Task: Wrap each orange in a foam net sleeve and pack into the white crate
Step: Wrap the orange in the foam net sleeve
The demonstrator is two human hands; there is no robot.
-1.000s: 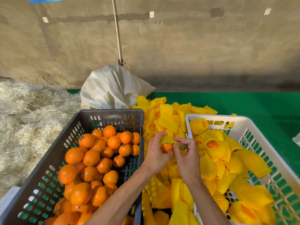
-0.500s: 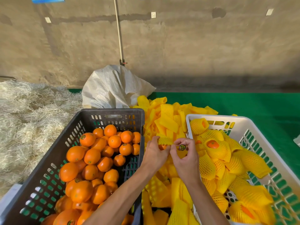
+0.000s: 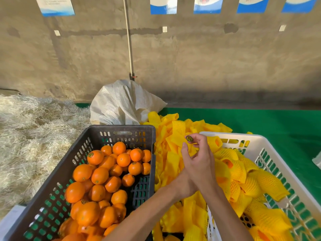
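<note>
Right hand (image 3: 199, 160) pinches a sticker (image 3: 189, 138) at frame centre; left hand (image 3: 184, 186) is hidden, grip unclear. Dark crate (image 3: 119, 132) holds many bare oranges (image 3: 99, 175) — white crate (image 3: 271, 148) partly filled.

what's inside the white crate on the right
The white crate holds oranges in yellow foam net sleeves; orange skin peeks out of a few. They are piled up, so whatever lies beneath them is hidden, apart from a dark patch near the bottom.

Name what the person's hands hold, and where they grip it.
The right hand pinches a small round sticker by its edge at the fingertips. The left hand is mostly hidden; cannot tell.
</note>
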